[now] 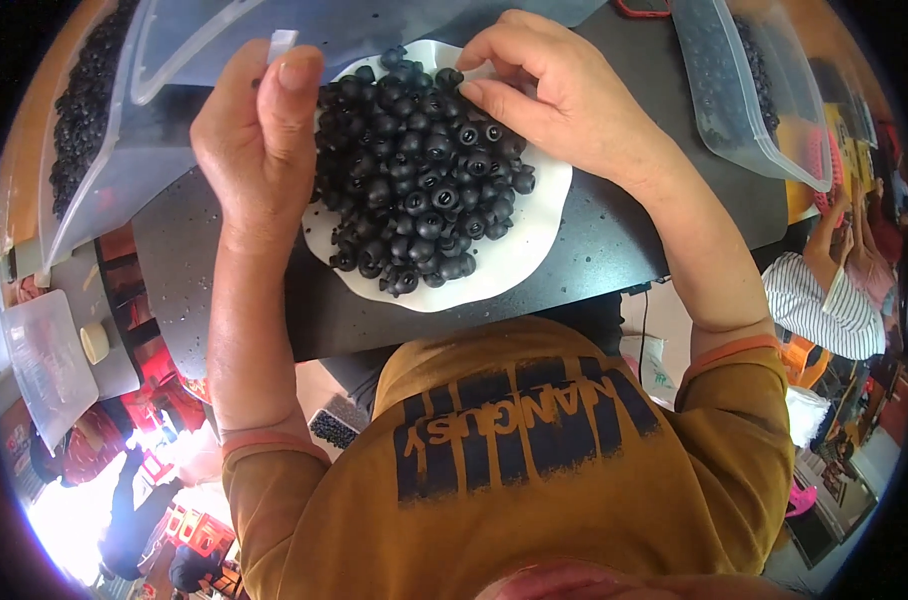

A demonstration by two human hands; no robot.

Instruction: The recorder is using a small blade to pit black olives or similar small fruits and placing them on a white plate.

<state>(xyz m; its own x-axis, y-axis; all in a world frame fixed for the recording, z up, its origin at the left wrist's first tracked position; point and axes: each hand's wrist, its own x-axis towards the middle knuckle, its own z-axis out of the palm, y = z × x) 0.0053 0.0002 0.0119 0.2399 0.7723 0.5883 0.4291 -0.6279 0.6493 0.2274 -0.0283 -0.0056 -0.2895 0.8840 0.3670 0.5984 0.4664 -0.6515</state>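
Observation:
A white wavy-rimmed plate (519, 275) carries a heap of small round black parts (414, 190), several showing a hole in one end. To its left my left hand (264, 135) is raised, its thumb pressed against the fingers on a small white flat piece (284, 42) whose end sticks up above them. The rest of that piece is hidden in the grip. My right hand (554, 90) reaches over the far right rim. Its thumb and forefinger close at one black part (448, 78) on the edge of the heap; whether it is lifted, I cannot tell.
The plate stands on a dark table (614, 235) with black crumbs scattered about. Clear plastic bins (124, 190) with black parts flank it, one more at right (754, 130). A clear lid (49, 350) lies at far left. Other people (824, 305) sit at the right.

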